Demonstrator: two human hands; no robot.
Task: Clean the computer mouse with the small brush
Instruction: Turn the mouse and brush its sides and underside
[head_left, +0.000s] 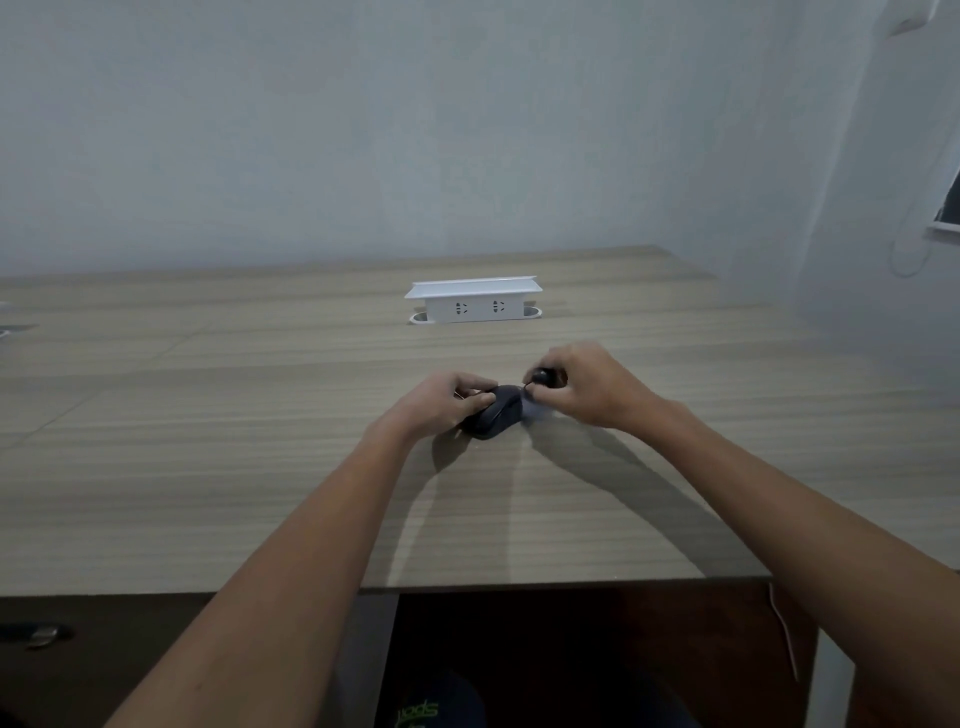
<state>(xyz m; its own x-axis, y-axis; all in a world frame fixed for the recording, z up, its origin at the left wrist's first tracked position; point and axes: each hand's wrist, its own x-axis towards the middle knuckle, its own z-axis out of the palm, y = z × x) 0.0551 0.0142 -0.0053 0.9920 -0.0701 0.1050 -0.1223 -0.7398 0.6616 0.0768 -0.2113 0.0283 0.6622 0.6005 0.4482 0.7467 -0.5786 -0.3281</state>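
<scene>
The left hand grips the black computer mouse on the tabletop; the right hand pinches the small brush against it. No writing on either is legible.

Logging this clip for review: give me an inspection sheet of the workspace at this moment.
Surface: wood-grain desk, mostly bare.
Job's things: dark computer mouse on the desk; small brush with a black handle at its far right end, bristles too small to make out.
Clutter: white pop-up socket box set in the desk behind the mouse.
Grippers: left hand steadies the mouse; right hand pinches the brush.
Cables: thin white cable hangs below the desk's right edge.
Surroundings: plain pale wall; window corner at right.
</scene>
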